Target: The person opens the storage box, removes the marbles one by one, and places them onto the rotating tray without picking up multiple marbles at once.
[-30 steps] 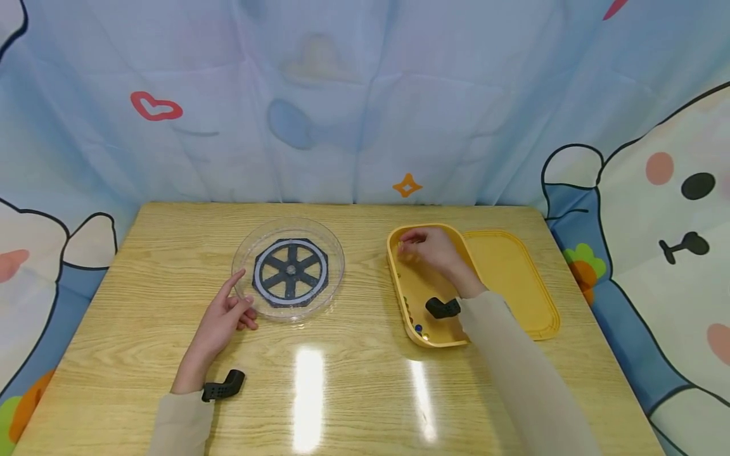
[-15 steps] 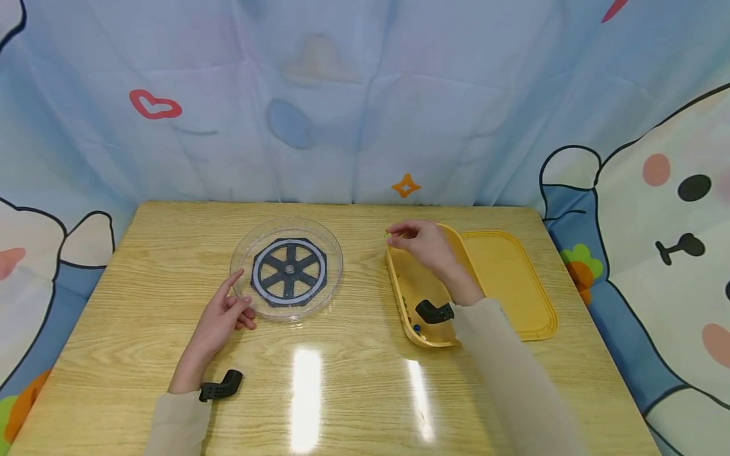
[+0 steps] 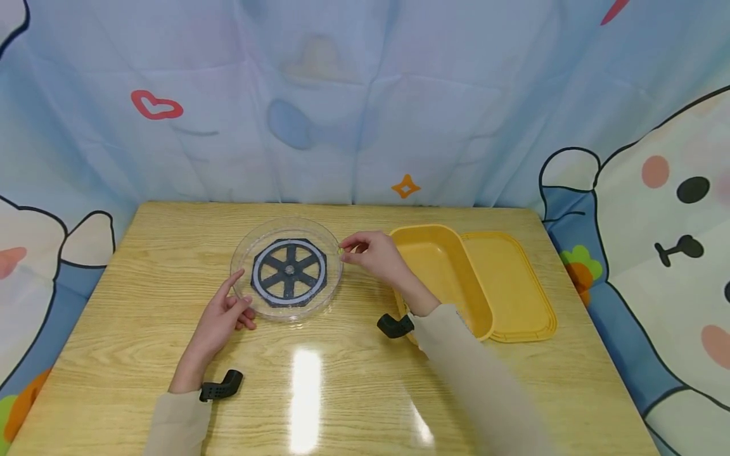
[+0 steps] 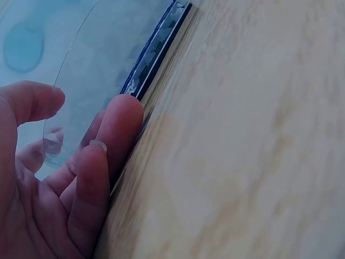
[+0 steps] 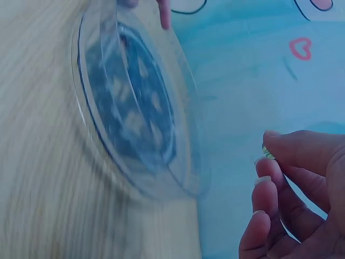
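A clear round dish with a black six-spoke wheel pattern sits on the wooden table. My left hand rests against its left rim with relaxed fingers touching the edge. My right hand hovers at the dish's right rim and pinches a small yellow-green bead between thumb and forefinger; the bead shows at the fingertips beside the dish in the right wrist view.
A yellow tray and its flat yellow lid lie to the right. Black wrist-camera mounts sit at both sleeves. A cartoon-print curtain surrounds the table.
My right hand lifted out of the yellow tray with the small bead and moved left to the dish's right rim. The left hand has stayed put.
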The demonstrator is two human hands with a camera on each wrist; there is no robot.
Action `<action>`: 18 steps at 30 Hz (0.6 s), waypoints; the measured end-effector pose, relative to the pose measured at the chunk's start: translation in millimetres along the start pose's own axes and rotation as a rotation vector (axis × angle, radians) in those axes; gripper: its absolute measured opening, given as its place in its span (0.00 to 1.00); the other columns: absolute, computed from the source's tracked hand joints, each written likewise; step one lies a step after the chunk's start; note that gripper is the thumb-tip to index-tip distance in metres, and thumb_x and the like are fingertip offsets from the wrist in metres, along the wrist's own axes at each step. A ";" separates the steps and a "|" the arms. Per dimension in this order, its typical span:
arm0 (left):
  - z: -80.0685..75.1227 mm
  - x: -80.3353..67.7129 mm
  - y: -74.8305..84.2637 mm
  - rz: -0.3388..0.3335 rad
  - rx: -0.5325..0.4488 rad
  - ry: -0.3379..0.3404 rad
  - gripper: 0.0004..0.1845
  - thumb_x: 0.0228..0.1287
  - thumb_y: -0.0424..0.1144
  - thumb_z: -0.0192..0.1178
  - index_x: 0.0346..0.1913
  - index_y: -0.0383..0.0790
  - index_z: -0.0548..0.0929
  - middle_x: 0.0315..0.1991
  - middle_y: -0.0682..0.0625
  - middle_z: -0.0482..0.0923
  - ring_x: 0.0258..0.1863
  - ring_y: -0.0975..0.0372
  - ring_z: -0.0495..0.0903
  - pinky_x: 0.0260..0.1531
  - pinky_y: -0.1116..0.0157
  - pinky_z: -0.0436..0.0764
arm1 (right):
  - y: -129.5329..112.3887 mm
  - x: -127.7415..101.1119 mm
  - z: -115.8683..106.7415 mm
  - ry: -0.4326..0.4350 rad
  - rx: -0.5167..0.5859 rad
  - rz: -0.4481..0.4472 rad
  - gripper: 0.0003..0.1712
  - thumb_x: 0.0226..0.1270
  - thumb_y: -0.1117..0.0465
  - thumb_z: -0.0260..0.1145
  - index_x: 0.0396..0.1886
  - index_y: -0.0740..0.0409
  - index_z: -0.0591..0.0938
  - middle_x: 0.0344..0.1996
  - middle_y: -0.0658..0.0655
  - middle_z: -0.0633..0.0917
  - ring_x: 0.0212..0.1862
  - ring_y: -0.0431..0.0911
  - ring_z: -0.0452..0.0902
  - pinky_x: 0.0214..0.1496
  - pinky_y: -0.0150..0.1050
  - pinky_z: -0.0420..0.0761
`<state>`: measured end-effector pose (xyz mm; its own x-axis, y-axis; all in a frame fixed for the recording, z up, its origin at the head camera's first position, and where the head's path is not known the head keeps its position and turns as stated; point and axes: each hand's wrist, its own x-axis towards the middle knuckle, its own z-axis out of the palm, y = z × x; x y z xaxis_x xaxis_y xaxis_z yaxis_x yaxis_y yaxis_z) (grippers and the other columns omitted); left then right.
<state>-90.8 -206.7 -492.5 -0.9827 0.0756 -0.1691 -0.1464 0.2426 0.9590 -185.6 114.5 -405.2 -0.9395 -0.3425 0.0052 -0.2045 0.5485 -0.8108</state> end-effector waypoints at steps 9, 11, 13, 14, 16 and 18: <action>-0.1 1.3 0.0 -0.001 0.003 -0.003 0.34 0.78 0.42 0.53 0.80 0.50 0.52 0.32 0.39 0.81 0.27 0.54 0.85 0.30 0.66 0.78 | -12.6 9.2 30.6 -0.076 0.015 -0.040 0.10 0.65 0.60 0.72 0.45 0.57 0.88 0.33 0.50 0.85 0.35 0.46 0.77 0.35 0.37 0.76; -0.3 1.2 0.1 -0.001 0.004 0.000 0.34 0.78 0.42 0.53 0.80 0.50 0.52 0.32 0.40 0.81 0.26 0.54 0.85 0.30 0.66 0.78 | -15.8 11.2 35.7 -0.097 0.029 -0.028 0.10 0.65 0.60 0.72 0.45 0.56 0.88 0.34 0.50 0.84 0.36 0.46 0.77 0.36 0.37 0.76; -0.3 1.1 0.0 -0.002 0.005 0.002 0.34 0.78 0.42 0.53 0.80 0.50 0.52 0.32 0.39 0.81 0.27 0.54 0.84 0.30 0.66 0.78 | -18.5 13.2 39.9 -0.112 0.034 -0.019 0.10 0.66 0.60 0.72 0.45 0.56 0.88 0.34 0.50 0.84 0.36 0.46 0.77 0.37 0.37 0.76; -0.1 1.1 -0.1 -0.003 0.004 0.002 0.34 0.78 0.42 0.53 0.80 0.50 0.52 0.32 0.39 0.81 0.27 0.54 0.84 0.30 0.66 0.78 | -19.6 14.0 41.6 -0.117 0.038 -0.018 0.10 0.66 0.60 0.72 0.45 0.56 0.88 0.34 0.50 0.84 0.36 0.46 0.77 0.36 0.37 0.76; 0.2 0.9 0.0 -0.004 0.004 0.001 0.34 0.78 0.42 0.53 0.80 0.50 0.52 0.32 0.39 0.81 0.27 0.54 0.84 0.30 0.66 0.78 | -20.7 15.6 44.5 -0.123 0.043 -0.012 0.10 0.65 0.60 0.72 0.45 0.56 0.88 0.34 0.50 0.84 0.35 0.46 0.77 0.35 0.37 0.75; 0.3 0.6 0.4 -0.003 0.002 0.001 0.34 0.78 0.42 0.53 0.80 0.50 0.52 0.32 0.39 0.81 0.27 0.54 0.84 0.30 0.66 0.79 | -20.9 16.8 46.9 -0.128 0.049 -0.014 0.09 0.65 0.60 0.72 0.44 0.56 0.88 0.33 0.50 0.83 0.34 0.46 0.76 0.34 0.36 0.75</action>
<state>-91.4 -206.3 -492.3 -0.9823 0.0741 -0.1720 -0.1493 0.2445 0.9581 -184.3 61.5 -415.7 -0.8934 -0.4457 -0.0557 -0.2005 0.5066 -0.8385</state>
